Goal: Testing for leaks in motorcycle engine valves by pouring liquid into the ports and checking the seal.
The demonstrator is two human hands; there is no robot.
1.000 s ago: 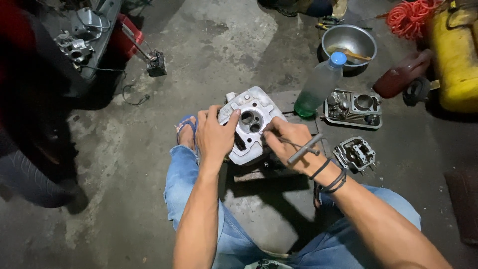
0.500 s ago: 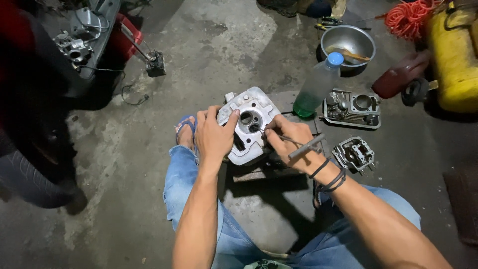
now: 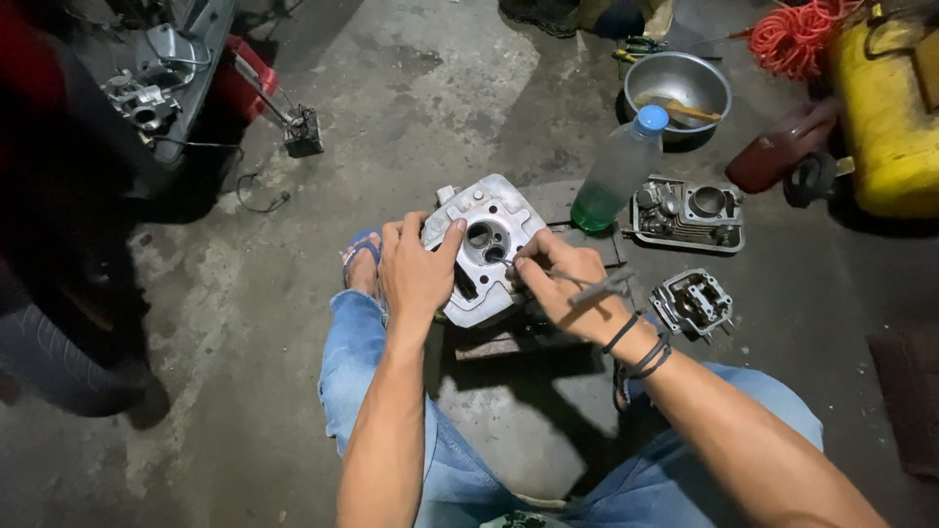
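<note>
A silver engine cylinder head [image 3: 489,220] rests tilted on a low block between my knees. My left hand [image 3: 416,274] grips its left side, thumb on the top face. My right hand [image 3: 562,288] holds a thin metal tool [image 3: 587,291] like a pen, its tip at the round port openings in the middle of the head. Black bands circle my right wrist.
A plastic bottle with green liquid [image 3: 616,171] stands just right of the head. Two other engine parts [image 3: 690,213] [image 3: 693,301] lie on the floor to the right. A steel bowl [image 3: 677,88], a yellow container [image 3: 885,108], orange cord [image 3: 797,34] sit beyond. A tyre [image 3: 49,362] is at left.
My right hand has shifted slightly left, bringing the tool tip closer to the ports. The left hand keeps its grip on the head.
</note>
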